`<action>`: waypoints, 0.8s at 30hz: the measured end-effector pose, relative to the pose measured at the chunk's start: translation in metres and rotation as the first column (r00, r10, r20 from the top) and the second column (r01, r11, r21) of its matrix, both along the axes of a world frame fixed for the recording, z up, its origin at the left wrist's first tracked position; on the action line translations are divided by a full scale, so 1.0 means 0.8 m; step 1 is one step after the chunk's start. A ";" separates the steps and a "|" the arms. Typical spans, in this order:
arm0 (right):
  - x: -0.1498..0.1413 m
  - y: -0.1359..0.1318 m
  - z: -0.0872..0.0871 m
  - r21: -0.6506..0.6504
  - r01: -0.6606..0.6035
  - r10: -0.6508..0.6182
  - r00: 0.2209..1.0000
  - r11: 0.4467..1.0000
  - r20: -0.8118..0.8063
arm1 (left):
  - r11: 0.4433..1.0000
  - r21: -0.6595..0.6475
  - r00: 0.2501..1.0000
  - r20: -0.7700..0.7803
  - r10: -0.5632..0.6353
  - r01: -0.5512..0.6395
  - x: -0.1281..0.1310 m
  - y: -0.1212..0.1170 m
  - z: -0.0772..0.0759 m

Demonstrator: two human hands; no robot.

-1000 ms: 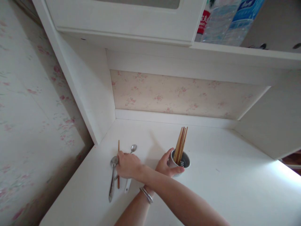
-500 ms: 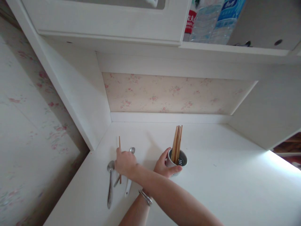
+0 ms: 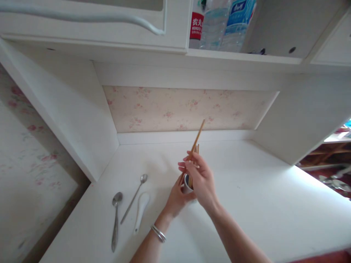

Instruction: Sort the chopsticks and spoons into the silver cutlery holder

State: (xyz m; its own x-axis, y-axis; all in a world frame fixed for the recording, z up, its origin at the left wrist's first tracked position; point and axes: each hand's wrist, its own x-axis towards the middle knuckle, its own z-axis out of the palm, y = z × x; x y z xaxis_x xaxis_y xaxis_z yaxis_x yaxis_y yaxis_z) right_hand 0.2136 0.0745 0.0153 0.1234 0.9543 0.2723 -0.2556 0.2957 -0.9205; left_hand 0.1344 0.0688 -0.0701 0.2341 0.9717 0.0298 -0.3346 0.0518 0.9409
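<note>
My left hand (image 3: 177, 199) is wrapped round a metal utensil holder (image 3: 187, 188) on the white tabletop, with its thumb at the front. Several wooden chopsticks (image 3: 196, 148) stand in the holder, their lower parts mostly hidden. Over its rim, my right hand (image 3: 201, 177) pinches a single chopstick (image 3: 199, 132), which tilts with its upper end to the right. Left of the hands lie a white soup spoon (image 3: 141, 212), a long-handled metal spoon (image 3: 134, 199) and a larger metal spoon (image 3: 115, 221).
The white tabletop (image 3: 241, 215) meets a side panel (image 3: 274, 124) on the right and another panel (image 3: 68, 117) on the left. A cabinet (image 3: 95, 34) hangs above, with plastic bottles (image 3: 215, 27) on its open shelf.
My right hand has lifted a chopstick from beside the spoons and carried it right, over the holder. My left hand still grips the holder. The camera view has shifted rightward.
</note>
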 end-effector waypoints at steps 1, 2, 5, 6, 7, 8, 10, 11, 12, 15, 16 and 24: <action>0.017 0.005 0.003 -0.011 0.069 -0.069 0.998 0.998 -0.004 | 1.000 0.002 1.000 0.002 -0.009 0.009 0.001 -0.001 0.000; 0.033 0.010 0.003 -0.017 0.135 -0.134 0.991 0.991 0.011 | 1.000 0.001 1.000 -0.001 -0.016 0.016 0.002 -0.001 -0.002; 0.067 0.026 -0.010 -0.036 0.262 -0.257 0.960 0.964 0.110 | 1.000 -0.006 0.999 -0.021 -0.030 0.030 0.003 0.001 -0.013; 0.074 0.030 -0.018 -0.043 0.278 -0.269 0.951 0.960 0.152 | 1.000 -0.001 0.999 -0.027 -0.031 0.031 0.003 0.002 -0.016; 0.079 0.034 -0.027 -0.048 0.287 -0.272 0.942 0.957 0.198 | 1.000 0.005 0.999 -0.033 -0.029 0.030 0.003 0.003 -0.019; 0.082 0.036 -0.036 -0.048 0.291 -0.270 0.930 0.956 0.248 | 1.000 0.009 0.999 -0.038 -0.022 0.022 0.003 0.004 -0.021; 0.084 0.038 -0.050 -0.037 0.300 -0.269 0.899 0.953 0.347 | 1.000 0.023 0.999 -0.042 -0.007 0.008 0.004 0.005 -0.023; 0.084 0.037 -0.056 -0.031 0.306 -0.271 0.882 0.952 0.387 | 0.999 0.033 0.999 -0.040 -0.003 0.004 0.004 0.006 -0.023; 0.084 0.036 -0.060 -0.029 0.311 -0.271 0.868 0.950 0.416 | 0.999 0.044 0.999 -0.036 -0.001 0.003 0.005 0.006 -0.023; 0.084 0.034 -0.068 -0.041 0.293 -0.244 0.857 0.955 0.454 | 0.998 0.068 1.000 -0.026 -0.003 0.005 0.006 0.008 -0.023; 0.085 0.033 -0.070 -0.041 0.280 -0.230 0.856 0.959 0.463 | 0.998 0.069 1.000 -0.025 -0.002 0.003 0.006 0.008 -0.024; 0.093 0.030 -0.085 -0.124 0.204 -0.098 0.815 0.971 0.571 | 0.999 0.037 0.998 -0.056 -0.002 0.004 0.006 0.005 -0.023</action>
State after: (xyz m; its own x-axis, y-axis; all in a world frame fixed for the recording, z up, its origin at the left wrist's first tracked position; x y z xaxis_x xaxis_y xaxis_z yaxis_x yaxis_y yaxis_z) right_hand 0.2880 0.0989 -0.0523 0.1475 0.9737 0.1734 0.3512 0.1123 -0.9296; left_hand 0.1393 0.0728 -0.0885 0.2396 0.9694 0.0530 -0.2817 0.0171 0.9594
